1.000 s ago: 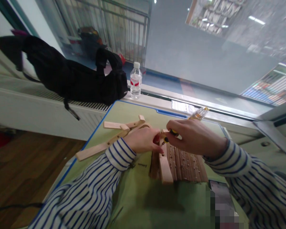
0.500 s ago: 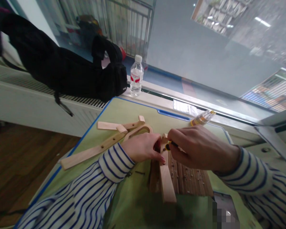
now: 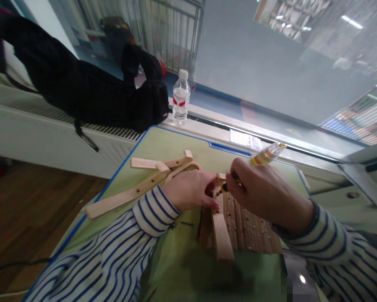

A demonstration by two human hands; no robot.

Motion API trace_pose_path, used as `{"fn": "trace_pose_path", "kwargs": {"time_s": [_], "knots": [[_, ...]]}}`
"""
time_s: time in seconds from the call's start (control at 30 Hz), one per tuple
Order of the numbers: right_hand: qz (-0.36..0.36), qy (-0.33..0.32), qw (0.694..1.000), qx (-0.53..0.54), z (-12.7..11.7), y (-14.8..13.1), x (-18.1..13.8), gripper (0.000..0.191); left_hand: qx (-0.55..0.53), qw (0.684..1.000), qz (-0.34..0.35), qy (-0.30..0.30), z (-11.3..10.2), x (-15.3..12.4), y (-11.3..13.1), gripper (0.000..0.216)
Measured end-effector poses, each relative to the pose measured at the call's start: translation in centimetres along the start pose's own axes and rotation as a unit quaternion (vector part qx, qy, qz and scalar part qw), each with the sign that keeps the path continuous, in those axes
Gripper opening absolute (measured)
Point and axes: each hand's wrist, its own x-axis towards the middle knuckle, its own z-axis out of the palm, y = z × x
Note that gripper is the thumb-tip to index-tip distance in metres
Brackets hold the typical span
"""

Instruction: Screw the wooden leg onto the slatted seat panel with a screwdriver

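My left hand [image 3: 195, 191] is closed on a pale wooden piece [image 3: 223, 237], thumb and fingers gripping its upper part. This piece lies on a ridged brown block [image 3: 251, 233] dotted with small holes or studs. My right hand [image 3: 260, 195] is wrapped around a black-and-yellow tool, apparently a screwdriver [image 3: 224, 187], its tip at a dark spot on the wood beside my left fingers. Most of the tool is hidden by the hand. A clear, amber-and-yellow object [image 3: 267, 155] shows beyond my right knuckles; I cannot tell whether it belongs to the tool.
Jointed wooden pieces [image 3: 125, 195] lie at left on the green, blue-edged table [image 3: 163, 140]. Small dark bits [image 3: 172, 225] are by my left sleeve. A water bottle [image 3: 180, 100] and black bag [image 3: 97, 96] sit along the window ledge. A dark shiny device [image 3: 298, 272] is at lower right.
My right hand has turned at the wrist around the tool, its knuckles shifting. My left hand keeps its hold on the wooden piece. The view has moved slightly.
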Motion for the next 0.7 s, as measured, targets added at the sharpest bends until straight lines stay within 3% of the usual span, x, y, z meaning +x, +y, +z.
{"fn": "trace_pose_path", "kwargs": {"time_s": [0.17, 0.23, 0.33, 0.43, 0.7], "knots": [[-0.011, -0.024, 1.0, -0.014, -1.1, -0.6, 0.0, 0.026, -0.013, 0.99, 0.048, 0.133, -0.9, -0.5, 1.6, 0.027], [-0.014, -0.032, 0.999, -0.021, -1.4, -0.9, 0.0, 0.027, -0.044, 0.984, 0.078, 0.156, -0.9, -0.5, 1.8, 0.019], [-0.019, -0.055, 0.998, -0.032, -2.0, -1.0, 0.0, 0.032, -0.088, 0.98, 0.104, 0.142, -0.4, -0.4, 1.7, 0.016], [-0.04, -0.081, 0.995, -0.046, -2.9, -0.6, 0.0, 0.034, -0.113, 0.982, 0.088, 0.126, 0.1, -0.2, 1.4, 0.02], [-0.205, -0.105, 0.97, -0.072, -4.6, 1.2, 0.1, 0.018, -0.128, 0.98, 0.097, 0.122, 0.1, -0.2, 1.7, 0.022]]}}
